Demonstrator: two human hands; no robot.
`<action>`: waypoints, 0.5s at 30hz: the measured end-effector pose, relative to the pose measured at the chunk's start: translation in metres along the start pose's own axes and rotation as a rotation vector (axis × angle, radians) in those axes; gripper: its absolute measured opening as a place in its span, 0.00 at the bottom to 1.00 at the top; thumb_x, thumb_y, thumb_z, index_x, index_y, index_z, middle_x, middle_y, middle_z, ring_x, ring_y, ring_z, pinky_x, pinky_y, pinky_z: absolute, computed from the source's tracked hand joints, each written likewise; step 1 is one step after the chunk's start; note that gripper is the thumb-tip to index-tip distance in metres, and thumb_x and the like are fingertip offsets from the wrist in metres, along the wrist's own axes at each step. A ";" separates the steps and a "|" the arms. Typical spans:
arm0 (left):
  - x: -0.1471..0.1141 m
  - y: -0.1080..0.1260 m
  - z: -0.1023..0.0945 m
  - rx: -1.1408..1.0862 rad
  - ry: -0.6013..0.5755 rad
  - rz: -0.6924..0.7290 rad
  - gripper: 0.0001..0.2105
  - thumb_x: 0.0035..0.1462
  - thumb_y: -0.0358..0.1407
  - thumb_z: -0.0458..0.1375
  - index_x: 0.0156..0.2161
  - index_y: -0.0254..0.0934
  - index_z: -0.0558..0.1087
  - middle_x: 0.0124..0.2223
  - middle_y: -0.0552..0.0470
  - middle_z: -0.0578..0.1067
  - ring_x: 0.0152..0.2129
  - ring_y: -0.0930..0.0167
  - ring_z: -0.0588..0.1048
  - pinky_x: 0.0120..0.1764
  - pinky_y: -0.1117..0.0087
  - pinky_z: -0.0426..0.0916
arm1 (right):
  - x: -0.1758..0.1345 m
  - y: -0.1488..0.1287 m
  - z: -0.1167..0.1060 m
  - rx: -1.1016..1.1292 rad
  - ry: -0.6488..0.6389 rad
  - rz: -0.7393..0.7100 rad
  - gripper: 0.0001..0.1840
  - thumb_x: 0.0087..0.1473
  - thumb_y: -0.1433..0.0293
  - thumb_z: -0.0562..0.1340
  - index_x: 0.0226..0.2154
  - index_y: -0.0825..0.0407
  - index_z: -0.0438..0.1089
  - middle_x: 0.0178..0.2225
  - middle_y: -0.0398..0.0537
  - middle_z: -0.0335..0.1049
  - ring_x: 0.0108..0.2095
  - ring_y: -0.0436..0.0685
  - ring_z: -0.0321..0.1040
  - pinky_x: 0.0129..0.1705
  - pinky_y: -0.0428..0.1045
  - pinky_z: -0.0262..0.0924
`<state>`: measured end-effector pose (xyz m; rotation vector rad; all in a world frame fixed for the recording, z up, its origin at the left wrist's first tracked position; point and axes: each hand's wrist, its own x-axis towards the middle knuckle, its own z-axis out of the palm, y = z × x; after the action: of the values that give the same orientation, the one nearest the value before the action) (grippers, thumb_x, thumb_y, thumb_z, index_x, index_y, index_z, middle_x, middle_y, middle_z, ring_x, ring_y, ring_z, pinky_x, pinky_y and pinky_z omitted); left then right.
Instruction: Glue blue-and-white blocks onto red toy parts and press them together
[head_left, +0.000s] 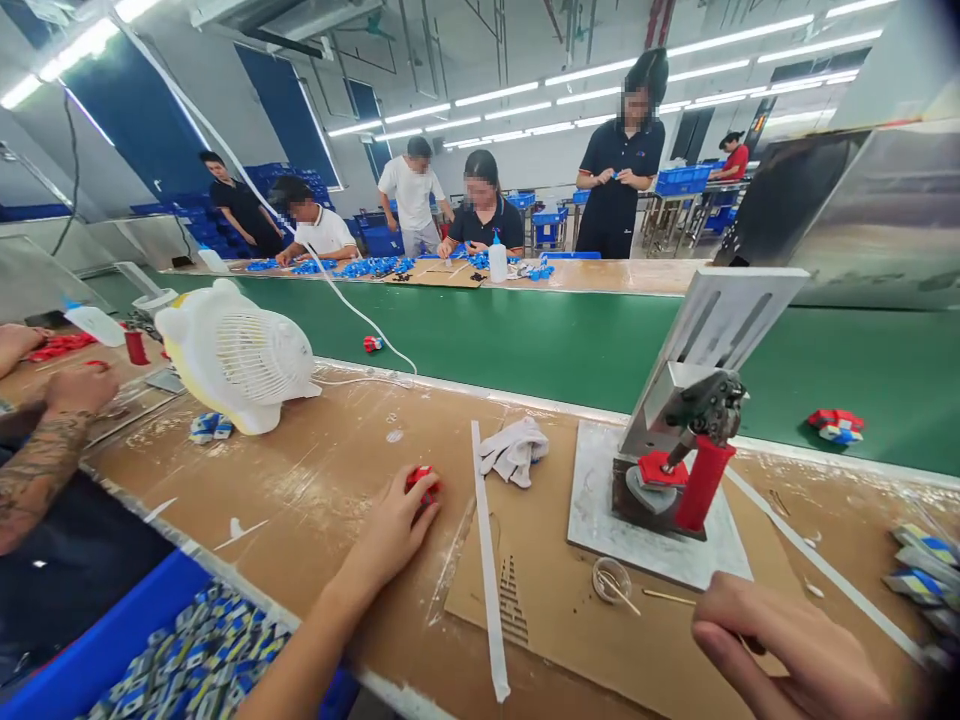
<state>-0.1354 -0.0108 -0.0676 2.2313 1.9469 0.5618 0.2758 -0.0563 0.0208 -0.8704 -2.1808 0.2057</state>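
Observation:
My left hand (pixel 397 530) rests on the brown worktop with its fingers closed round a small red plastic piece (pixel 424 484), which is partly covered by the fingers. My right hand (pixel 787 640) is low at the right, fingers curled; whatever they may hold is hidden. Just beyond it stands a toggle clamp press (pixel 705 410) with a red handle (pixel 705 484), on a pale metal base plate (pixel 600 500). A red part (pixel 660 468) sits under the clamp. Close to my right hand are a small clear cup (pixel 611 580) with a stick in it and another thin stick (pixel 669 597).
A white fan (pixel 240 350) and a crumpled white glove (pixel 517 450) lie ahead. Beyond runs a green conveyor belt (pixel 480 330) carrying red pieces. A blue crate (pixel 112 640) of blue-grey parts is at lower left. A co-worker's tattooed arm (pixel 45 470) reaches in beside me.

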 end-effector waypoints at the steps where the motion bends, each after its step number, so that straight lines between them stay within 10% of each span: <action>1: -0.007 0.004 0.002 -0.018 -0.009 0.058 0.16 0.69 0.38 0.46 0.54 0.39 0.71 0.58 0.41 0.66 0.57 0.61 0.68 0.59 0.56 0.66 | 0.000 -0.001 0.002 0.006 -0.015 -0.013 0.09 0.64 0.71 0.58 0.30 0.49 0.63 0.20 0.40 0.63 0.19 0.47 0.61 0.21 0.43 0.58; 9: -0.020 -0.003 0.009 0.010 0.273 0.150 0.14 0.66 0.41 0.52 0.52 0.38 0.71 0.55 0.39 0.69 0.55 0.58 0.70 0.54 0.56 0.71 | -0.008 0.005 0.009 0.017 -0.144 0.120 0.07 0.65 0.70 0.59 0.33 0.49 0.66 0.24 0.41 0.67 0.24 0.48 0.65 0.25 0.45 0.56; 15: -0.028 -0.026 0.003 0.089 0.152 0.065 0.20 0.65 0.49 0.49 0.48 0.36 0.73 0.46 0.40 0.75 0.43 0.54 0.75 0.46 0.49 0.71 | -0.011 0.013 0.011 -0.030 -0.291 0.247 0.09 0.66 0.64 0.58 0.36 0.49 0.68 0.30 0.43 0.71 0.28 0.50 0.68 0.28 0.47 0.56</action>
<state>-0.1616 -0.0338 -0.0847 2.3780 2.0135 0.6845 0.2798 -0.0522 0.0008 -1.1898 -2.3408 0.4465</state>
